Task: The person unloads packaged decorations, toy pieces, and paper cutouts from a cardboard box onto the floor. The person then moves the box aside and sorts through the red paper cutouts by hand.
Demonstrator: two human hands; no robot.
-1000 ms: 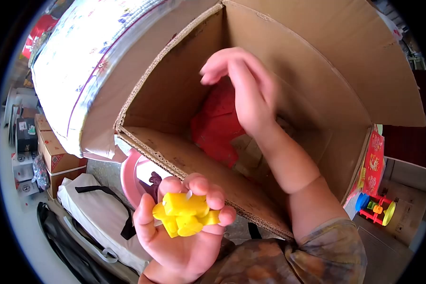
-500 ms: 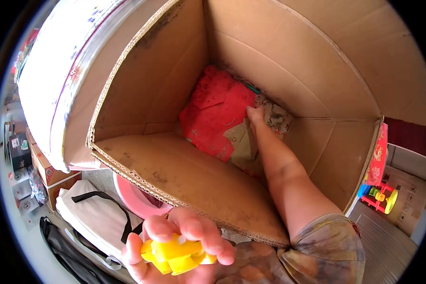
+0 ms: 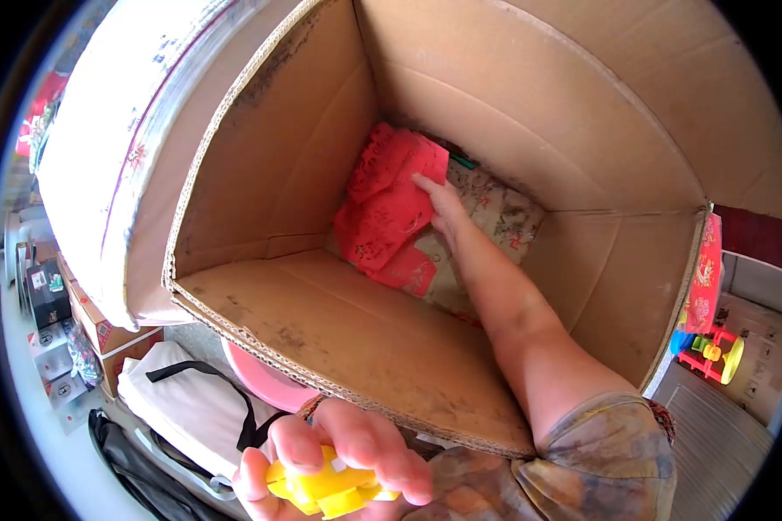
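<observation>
Low in the view, my left hand (image 3: 356,447) has its fingers curled round several yellow plastic pieces (image 3: 328,488), outside the big cardboard box (image 3: 339,339). Deep inside that box, my right hand (image 3: 441,204) pinches the right edge of a crumpled red paper (image 3: 382,204). The paper lies on the box bottom towards the left corner. Beside it a patterned, stained sheet (image 3: 491,208) covers the bottom, and a small green object (image 3: 462,161) lies by the far wall.
Left of the box is a white floral padded cover (image 3: 96,165). Below it are a white bag with black straps (image 3: 187,395), a pink basin (image 3: 265,378) and stacked cartons (image 3: 104,326). On the right are a colourful plastic toy (image 3: 711,354) and a red printed packet (image 3: 704,278).
My right hand has reached down into the box and taken hold of the red paper, whose right part is now folded leftward. My left hand has lowered with the yellow pieces.
</observation>
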